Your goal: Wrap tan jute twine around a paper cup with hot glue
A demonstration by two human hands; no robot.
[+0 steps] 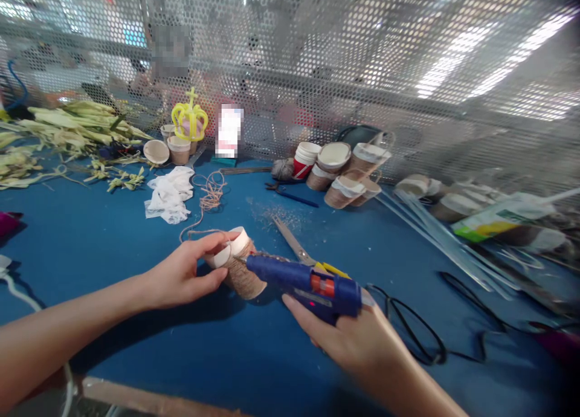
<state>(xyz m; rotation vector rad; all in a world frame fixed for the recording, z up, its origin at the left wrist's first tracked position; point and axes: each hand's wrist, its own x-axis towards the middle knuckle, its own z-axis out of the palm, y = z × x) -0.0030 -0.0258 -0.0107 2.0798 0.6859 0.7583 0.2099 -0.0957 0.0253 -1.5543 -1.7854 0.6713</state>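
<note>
My left hand [188, 272] grips the white rim of a paper cup [244, 272], its fingers at the opening and thumb on the near side. Brown twine is wound around the cup's lower part, and the cup lies tilted. From it a loose strand runs back to a tangle of twine [212, 193]. In my right hand [335, 338] is a blue hot glue gun [303, 284], its small red light lit. The nozzle tip points left, at the border between the twine and the bare rim; whether it touches cannot be made out.
Scissors [294, 242] with yellow handles lie behind the glue gun. Further back are blue-handled pliers [294, 196], twine-wrapped cups [344, 190] and crumpled white tissue [170, 193]. Clear glue sticks [435, 242] and a black cable [417, 332] lie right; dried husks [81, 124] lie left. Perforated metal [290, 54] stands behind.
</note>
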